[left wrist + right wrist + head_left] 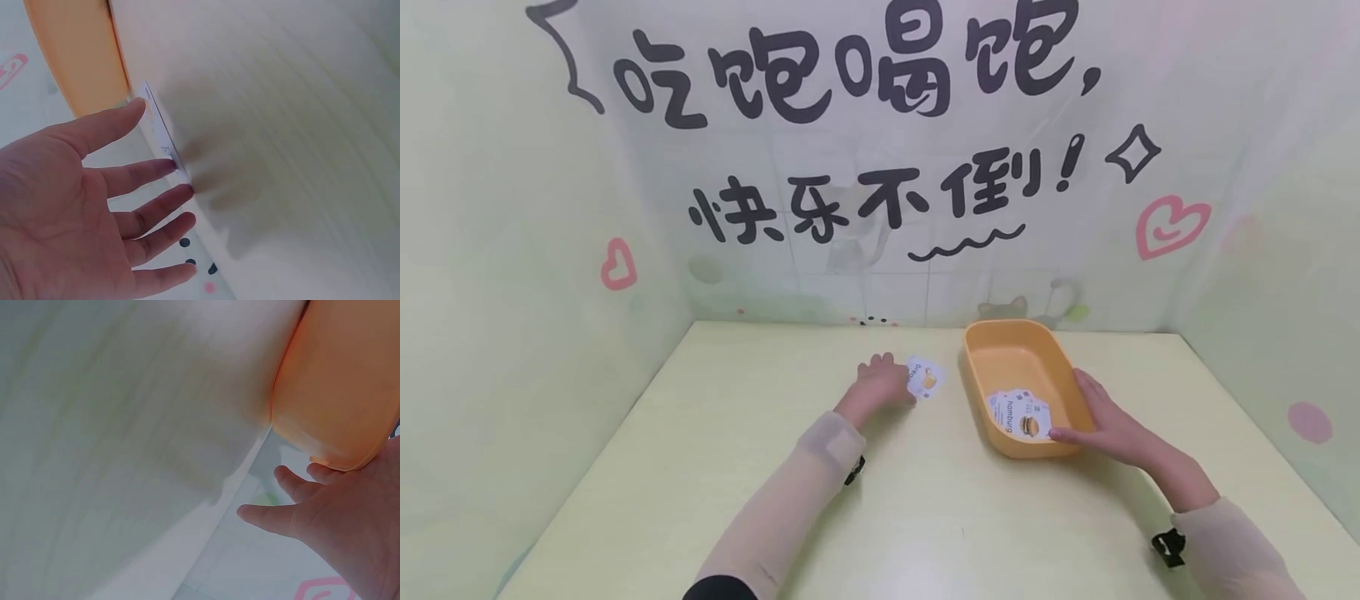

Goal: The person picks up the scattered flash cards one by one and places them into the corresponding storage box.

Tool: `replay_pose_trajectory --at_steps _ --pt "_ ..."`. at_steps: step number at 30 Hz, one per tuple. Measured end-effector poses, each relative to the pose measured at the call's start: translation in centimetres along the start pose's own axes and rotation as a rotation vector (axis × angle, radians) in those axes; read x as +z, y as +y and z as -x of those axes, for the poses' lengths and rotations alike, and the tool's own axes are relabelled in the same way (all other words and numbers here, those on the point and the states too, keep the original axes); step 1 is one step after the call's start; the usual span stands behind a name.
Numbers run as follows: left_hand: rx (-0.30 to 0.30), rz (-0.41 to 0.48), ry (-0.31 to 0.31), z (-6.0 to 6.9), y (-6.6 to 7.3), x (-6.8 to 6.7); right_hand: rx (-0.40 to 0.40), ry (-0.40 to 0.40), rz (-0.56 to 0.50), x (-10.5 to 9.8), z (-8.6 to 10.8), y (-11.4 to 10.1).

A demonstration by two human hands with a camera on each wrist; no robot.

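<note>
On the table a small white card (927, 377) printed with a food picture and partly covered lettering lies flat. My left hand (880, 386) is over its left part. In the left wrist view the fingers are spread and nearly straight, with thumb and index fingertips touching the card (161, 130). To the right stands an orange plastic bin (1013, 358) with several similar cards inside, the top card (1022, 417) reading "hamburg". My right hand (1108, 425) holds the bin's right side, thumb over the rim and fingers along the outer wall (344, 375).
The pale wooden table (700, 467) meets a printed cloth backdrop (880, 283) behind the bin. Cloth walls also stand at the left (512, 292) and right (1285, 275).
</note>
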State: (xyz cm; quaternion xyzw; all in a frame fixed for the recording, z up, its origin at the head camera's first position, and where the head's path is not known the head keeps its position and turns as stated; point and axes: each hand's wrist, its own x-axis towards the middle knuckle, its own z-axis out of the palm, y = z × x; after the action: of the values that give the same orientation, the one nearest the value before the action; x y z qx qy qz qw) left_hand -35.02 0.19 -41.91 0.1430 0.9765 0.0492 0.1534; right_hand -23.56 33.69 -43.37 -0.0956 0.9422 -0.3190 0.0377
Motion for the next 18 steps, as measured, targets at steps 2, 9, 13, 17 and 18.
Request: replay_pose_trajectory --at_steps 2,9,13,17,18 --pt "0.017 0.041 -0.001 0.1 0.0 -0.2 0.002 0.003 -0.008 0.0 0.1 0.0" --pt "0.338 0.496 -0.022 -2.5 -2.3 -0.3 0.008 0.007 -0.039 0.0 0.2 0.4" --pt "0.404 0.597 -0.041 -4.1 -3.7 0.0 0.011 0.01 -0.037 0.0 0.1 0.4" --pt "0.39 0.493 -0.032 -4.6 -4.1 0.0 0.015 0.01 -0.03 -0.1 -0.1 0.3" --pt "0.389 0.455 -0.03 -4.5 -4.1 0.0 0.015 0.012 -0.026 -0.1 -0.1 0.2"
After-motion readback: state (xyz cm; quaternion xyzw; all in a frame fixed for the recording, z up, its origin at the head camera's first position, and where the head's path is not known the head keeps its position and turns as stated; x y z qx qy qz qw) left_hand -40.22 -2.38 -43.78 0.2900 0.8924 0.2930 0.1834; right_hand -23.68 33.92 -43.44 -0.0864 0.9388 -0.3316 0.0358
